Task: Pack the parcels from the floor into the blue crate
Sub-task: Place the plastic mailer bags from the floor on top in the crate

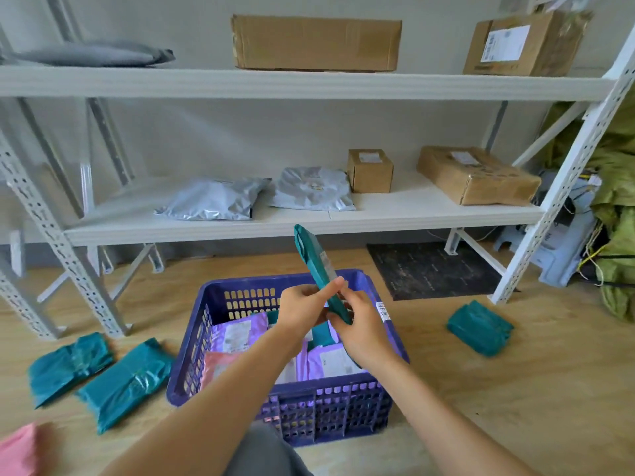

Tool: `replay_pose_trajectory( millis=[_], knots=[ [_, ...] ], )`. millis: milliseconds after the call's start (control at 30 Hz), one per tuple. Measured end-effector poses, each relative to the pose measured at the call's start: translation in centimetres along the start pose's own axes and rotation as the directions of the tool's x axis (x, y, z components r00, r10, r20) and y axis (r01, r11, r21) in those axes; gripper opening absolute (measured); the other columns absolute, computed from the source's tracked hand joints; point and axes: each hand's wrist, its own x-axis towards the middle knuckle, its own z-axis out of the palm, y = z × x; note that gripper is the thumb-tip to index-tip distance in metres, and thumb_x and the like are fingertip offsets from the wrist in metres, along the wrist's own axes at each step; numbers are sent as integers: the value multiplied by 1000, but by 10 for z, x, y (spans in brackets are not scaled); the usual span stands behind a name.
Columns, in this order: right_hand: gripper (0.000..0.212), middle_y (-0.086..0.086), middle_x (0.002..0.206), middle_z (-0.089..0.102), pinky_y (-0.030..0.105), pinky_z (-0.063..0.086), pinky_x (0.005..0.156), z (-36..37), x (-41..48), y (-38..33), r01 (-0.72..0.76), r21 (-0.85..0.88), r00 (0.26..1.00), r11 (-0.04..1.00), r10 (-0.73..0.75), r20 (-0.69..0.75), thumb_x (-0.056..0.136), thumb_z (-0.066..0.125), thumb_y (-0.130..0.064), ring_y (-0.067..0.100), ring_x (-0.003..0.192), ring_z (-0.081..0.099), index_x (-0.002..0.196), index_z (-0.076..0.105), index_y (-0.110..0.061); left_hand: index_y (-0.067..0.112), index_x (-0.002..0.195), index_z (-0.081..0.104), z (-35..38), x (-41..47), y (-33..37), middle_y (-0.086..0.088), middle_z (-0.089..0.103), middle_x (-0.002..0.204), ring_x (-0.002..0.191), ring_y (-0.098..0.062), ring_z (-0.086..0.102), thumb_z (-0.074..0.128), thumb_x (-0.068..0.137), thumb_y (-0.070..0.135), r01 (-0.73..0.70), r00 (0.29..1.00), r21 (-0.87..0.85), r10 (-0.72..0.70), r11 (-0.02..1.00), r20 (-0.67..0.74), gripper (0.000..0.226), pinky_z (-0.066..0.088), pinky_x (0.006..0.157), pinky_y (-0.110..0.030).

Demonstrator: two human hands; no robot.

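A flat teal parcel point(314, 259) stands on edge above the blue crate point(192, 341). My left hand point(302, 309) pinches its lower end from the left, and my right hand point(360, 324) grips it from the right. Inside the crate lie purple parcels point(237, 333) with white labels and a pink parcel point(214, 365). On the floor, two teal parcels point(68, 367) point(125, 383) lie left of the crate, and another teal parcel point(479, 328) lies to its right. A pink parcel point(19, 451) shows at the bottom left corner.
A white metal shelf rack point(309, 221) stands behind the crate, holding grey mailer bags point(213, 201) and cardboard boxes point(477, 175). A dark mat point(433, 269) lies under the rack's right side. Green sacks point(615, 201) are piled at the far right. My knee point(264, 451) is below the crate.
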Motion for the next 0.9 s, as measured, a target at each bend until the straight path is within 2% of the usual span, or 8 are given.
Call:
replay_pose_trajectory(
  millis=[100,233,300,367,467,600,733,900],
  knots=[
    [49,-1,112,46,0,40,78,17,-1,1,17,-13,998,1000,-16,61,91,58,-9,9,99,52,137,47,-22,10,79,67,-10,8,-5,-13,71,83,72,-26,70,67,85,21,39,997,-10,-39,999,-68,12,60,73,-36],
    [52,-3,119,43,22,43,98,34,-4,4,-28,-5,979,1000,28,200,90,62,-21,12,113,50,139,44,-27,3,88,64,-29,18,-21,-11,67,83,75,-23,66,56,89,10,76,988,47,-69,996,-141,10,59,67,-34],
    [50,-5,127,43,25,41,103,38,-6,5,-53,12,968,998,49,246,91,61,-28,9,117,47,138,45,-25,4,84,63,-42,24,-30,-11,66,83,72,-21,63,53,91,8,98,982,47,-89,994,-166,12,58,67,-35],
    [49,-7,130,44,22,38,101,39,-5,11,-68,-26,977,997,72,202,92,59,-32,7,120,45,137,46,-23,6,85,62,-53,31,-38,-15,67,93,81,-27,65,52,92,8,131,979,-4,-130,991,-156,13,58,76,-41],
    [51,-3,136,41,21,32,101,33,0,26,-104,-117,986,988,119,120,92,59,-30,9,128,38,139,42,-21,5,101,60,-67,38,-47,-12,66,102,91,-28,65,51,95,10,174,974,-98,-185,980,-128,12,55,78,-38],
    [61,0,149,31,27,26,106,24,7,40,-320,-1,942,948,318,111,92,59,-30,16,137,29,146,32,-21,7,108,59,-85,51,-56,-6,66,98,85,-21,64,52,96,14,208,968,-147,-225,967,-113,16,53,72,-35],
    [55,5,135,49,24,33,87,29,14,56,-505,206,860,838,469,200,93,59,-23,14,111,48,143,36,-21,7,111,57,-97,71,-69,-7,66,104,93,-24,62,52,96,17,275,953,-189,-294,943,-78,19,52,80,-38],
    [38,-1,106,67,22,49,74,51,30,88,-587,224,804,778,529,271,90,63,-13,12,94,64,127,55,-12,7,125,50,-101,98,-89,-10,63,114,102,-28,62,50,97,15,330,940,-214,-342,920,-21,29,53,84,-43]
  ],
)
